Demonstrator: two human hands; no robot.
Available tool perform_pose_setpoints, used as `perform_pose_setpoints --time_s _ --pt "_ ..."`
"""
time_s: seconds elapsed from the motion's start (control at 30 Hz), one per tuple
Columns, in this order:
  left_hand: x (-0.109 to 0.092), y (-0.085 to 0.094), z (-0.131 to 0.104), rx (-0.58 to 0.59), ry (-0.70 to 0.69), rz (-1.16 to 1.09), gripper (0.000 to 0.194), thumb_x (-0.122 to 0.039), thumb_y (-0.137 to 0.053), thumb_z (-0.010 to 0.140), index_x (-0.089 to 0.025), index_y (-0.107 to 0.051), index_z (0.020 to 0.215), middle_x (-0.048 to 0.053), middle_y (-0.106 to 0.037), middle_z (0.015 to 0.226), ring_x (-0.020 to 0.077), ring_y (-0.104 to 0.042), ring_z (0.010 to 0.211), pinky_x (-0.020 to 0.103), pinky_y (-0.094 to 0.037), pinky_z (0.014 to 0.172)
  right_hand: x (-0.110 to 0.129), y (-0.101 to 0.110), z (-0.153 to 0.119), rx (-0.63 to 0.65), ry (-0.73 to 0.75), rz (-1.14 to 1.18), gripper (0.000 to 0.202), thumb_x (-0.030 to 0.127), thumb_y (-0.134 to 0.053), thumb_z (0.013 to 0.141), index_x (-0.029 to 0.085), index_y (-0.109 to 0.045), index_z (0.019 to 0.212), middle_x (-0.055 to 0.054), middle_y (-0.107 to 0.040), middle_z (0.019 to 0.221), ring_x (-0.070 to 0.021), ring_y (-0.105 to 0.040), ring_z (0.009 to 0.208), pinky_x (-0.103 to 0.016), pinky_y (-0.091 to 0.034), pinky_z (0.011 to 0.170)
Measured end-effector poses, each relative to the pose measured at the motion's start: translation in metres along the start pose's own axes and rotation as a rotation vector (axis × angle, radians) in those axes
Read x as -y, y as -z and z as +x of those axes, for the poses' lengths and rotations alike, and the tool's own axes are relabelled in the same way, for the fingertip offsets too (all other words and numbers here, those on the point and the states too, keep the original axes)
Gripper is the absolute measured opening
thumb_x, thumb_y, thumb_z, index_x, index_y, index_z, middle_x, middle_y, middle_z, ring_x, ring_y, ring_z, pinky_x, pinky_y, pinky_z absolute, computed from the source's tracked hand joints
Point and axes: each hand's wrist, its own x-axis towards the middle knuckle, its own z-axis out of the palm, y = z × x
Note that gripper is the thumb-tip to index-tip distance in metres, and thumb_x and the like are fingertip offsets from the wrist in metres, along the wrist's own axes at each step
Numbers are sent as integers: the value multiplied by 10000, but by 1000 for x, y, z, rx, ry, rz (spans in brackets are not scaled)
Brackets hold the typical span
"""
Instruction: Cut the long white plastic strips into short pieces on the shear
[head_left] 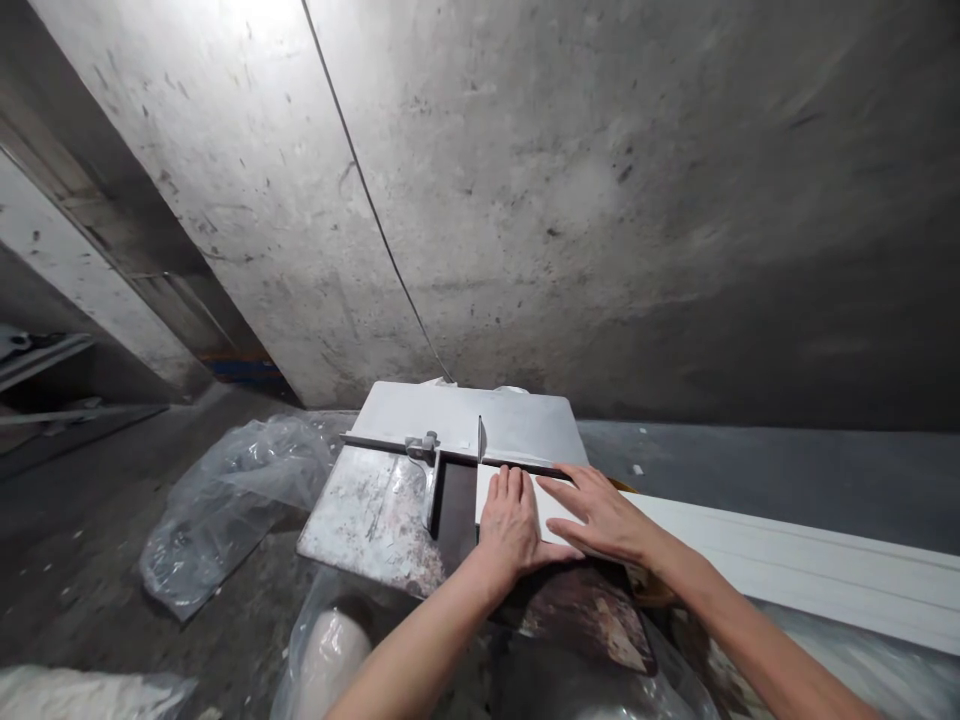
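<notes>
- Bright light is falling from the upper left, washing out the top of the wall (570,200).
- The right side and lower left are sinking into dim shadow.
- Plastic sheeting (240,500) is catching glints.
- Wide-angle distortion is stretching the edges.

A long, white panel (787,555) lies flat, its near end on the saw table (367,515) beside the blade (481,440).
</notes>
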Motion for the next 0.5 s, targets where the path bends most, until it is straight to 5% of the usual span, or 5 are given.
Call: perform_pose_setpoints --time_s 0.2,0.4,0.5 --pt "-2 0 8 9 7 1 880 -687 -484 812 -31 -346 1382 227 -419 1384 348 -364 1307 469 -284 1117 -8 -11 0 -54 25 -12 681 596 -564 803 247 -507 1384 -165 -468 1383 -360 -437 1230 -530 -327 1042" --pt "1 8 10 38 -24 -46 1009 -803 -560 683 -60 -395 1344 205 -445 1361 344 -384 1284 465 -252 1142 -13 -18 4 -15 9 -45 754 643 -603 757 280 -476 1405 -158 -454 1390 -370 -410 1255 -539 -298 1055" --pt "-1 17 1 68 -78 -49 1069 -852 -450 728 -52 -309 1423 218 -348 1462 345 -266 1386 488 -204 1163 -11 -18 6 5 -12 -43 750 667 -591 757 286 -490 1395 -170 -462 1379 -388 -412 1254 -555 -302 1044"
